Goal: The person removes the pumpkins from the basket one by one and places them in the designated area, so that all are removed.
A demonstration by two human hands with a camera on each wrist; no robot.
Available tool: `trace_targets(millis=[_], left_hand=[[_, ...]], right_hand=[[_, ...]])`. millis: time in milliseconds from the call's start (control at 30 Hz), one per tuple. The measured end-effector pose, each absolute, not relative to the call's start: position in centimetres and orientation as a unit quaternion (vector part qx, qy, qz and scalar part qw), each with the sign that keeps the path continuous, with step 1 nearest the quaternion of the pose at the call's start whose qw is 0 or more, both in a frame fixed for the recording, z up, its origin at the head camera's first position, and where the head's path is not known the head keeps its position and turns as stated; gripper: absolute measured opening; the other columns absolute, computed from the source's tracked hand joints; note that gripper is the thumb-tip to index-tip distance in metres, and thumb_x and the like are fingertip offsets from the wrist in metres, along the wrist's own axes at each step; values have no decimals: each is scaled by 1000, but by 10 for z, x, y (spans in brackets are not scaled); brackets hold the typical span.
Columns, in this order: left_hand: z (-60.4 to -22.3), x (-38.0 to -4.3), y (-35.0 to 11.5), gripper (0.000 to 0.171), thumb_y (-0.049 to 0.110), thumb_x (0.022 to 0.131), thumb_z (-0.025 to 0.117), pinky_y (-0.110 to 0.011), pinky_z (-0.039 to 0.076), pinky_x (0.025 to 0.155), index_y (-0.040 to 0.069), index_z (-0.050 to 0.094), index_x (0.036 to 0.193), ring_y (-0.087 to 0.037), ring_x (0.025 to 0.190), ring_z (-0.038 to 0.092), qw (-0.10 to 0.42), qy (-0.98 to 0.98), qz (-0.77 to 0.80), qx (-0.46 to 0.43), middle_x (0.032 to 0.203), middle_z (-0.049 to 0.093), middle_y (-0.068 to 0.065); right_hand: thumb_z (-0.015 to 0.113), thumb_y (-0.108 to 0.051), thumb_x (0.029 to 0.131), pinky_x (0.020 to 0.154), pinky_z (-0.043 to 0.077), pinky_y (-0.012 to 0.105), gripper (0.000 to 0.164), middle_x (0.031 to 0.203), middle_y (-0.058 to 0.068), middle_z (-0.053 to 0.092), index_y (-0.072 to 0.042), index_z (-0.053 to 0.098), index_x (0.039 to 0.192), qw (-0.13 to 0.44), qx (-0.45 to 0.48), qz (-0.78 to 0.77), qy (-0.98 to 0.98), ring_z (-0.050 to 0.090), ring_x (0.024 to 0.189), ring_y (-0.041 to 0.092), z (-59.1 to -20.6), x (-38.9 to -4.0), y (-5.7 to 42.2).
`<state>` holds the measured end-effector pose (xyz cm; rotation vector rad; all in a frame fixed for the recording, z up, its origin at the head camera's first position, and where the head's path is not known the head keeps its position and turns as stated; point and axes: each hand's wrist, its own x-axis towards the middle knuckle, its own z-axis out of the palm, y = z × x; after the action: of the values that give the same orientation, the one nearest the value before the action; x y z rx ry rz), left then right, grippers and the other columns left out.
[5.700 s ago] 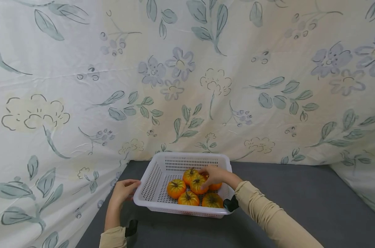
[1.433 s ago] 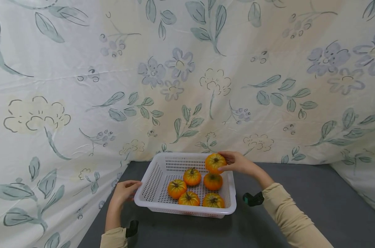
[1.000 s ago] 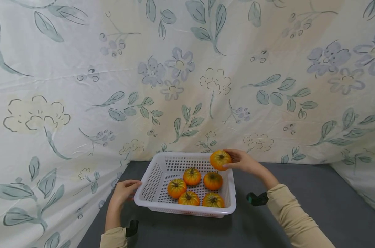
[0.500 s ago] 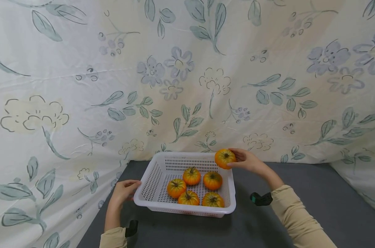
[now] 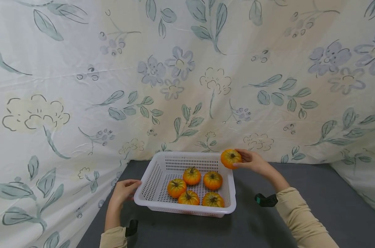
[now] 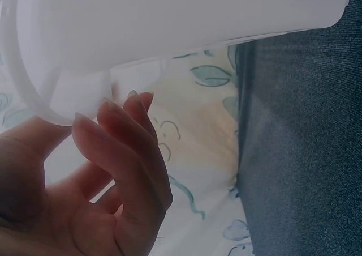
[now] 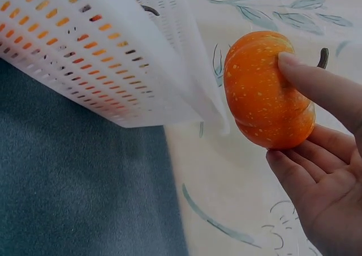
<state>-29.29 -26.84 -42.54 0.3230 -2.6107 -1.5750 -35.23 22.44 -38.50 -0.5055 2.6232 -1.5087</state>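
Observation:
My right hand (image 5: pixel 252 162) holds a small orange pumpkin (image 5: pixel 231 158) in the air, over the far right corner of a white plastic basket (image 5: pixel 187 208). In the right wrist view, the thumb presses one side of the held pumpkin (image 7: pixel 263 89) and the fingers support its underside; its dark stem points toward the hand. Several more pumpkins lie inside the basket, one of them a pumpkin (image 5: pixel 213 181) near the right wall. My left hand (image 5: pixel 124 191) pinches the basket's left rim, and its curled fingers (image 6: pixel 121 137) touch below the rim in the left wrist view.
The basket stands on a dark grey tabletop (image 5: pixel 299 196) that stretches off to the right. A flower-printed cloth (image 5: pixel 224 113) hangs behind and at the left. Black devices, such as the one (image 5: pixel 266 200) by the right sleeve, sit at both wrists.
My right hand has lifted a pumpkin out of the group in the basket and carried it up, then steadily rightward to the corner. The left hand stays at the rim.

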Motion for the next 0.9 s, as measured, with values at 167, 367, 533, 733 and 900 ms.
trace_targets(millis=[167, 367, 533, 733, 900], left_hand=[[-425, -294, -268, 42, 28, 93, 65, -32, 56, 61, -6, 65, 118, -15, 76, 68, 39, -851, -514, 105, 101, 72, -16], [-426, -294, -267, 42, 28, 92, 65, -31, 56, 60, -6, 65, 118, -14, 75, 68, 37, -848, -518, 103, 99, 72, -15], [-427, -295, -268, 42, 29, 92, 66, -31, 55, 60, -6, 66, 117, -14, 75, 67, 36, -849, -516, 108, 99, 72, -15], [-427, -297, -268, 42, 29, 92, 65, -32, 55, 61, -6, 66, 117, -15, 76, 67, 36, -851, -512, 113, 101, 71, -17], [-428, -297, -268, 42, 29, 92, 65, -32, 56, 62, -6, 65, 118, -15, 76, 67, 33, -850, -514, 115, 103, 70, -18]], right_hand=[[72, -32, 88, 111, 33, 56, 84, 154, 27, 33, 2, 28, 151, 34, -159, -494, 854, 32, 143, 44, -389, -352, 231], [70, -28, 90, 112, 32, 56, 82, 154, 30, 31, 6, 27, 150, 27, -160, -500, 851, 31, 142, 46, -396, -352, 238], [70, -29, 90, 111, 33, 56, 82, 154, 30, 30, 7, 27, 150, 28, -152, -500, 852, 30, 142, 47, -404, -354, 244], [70, -29, 90, 111, 33, 56, 84, 154, 31, 28, 7, 24, 150, 25, -152, -502, 851, 30, 142, 48, -409, -353, 250], [69, -27, 91, 111, 32, 56, 82, 154, 31, 28, 7, 24, 150, 22, -149, -506, 849, 29, 142, 48, -413, -353, 255]])
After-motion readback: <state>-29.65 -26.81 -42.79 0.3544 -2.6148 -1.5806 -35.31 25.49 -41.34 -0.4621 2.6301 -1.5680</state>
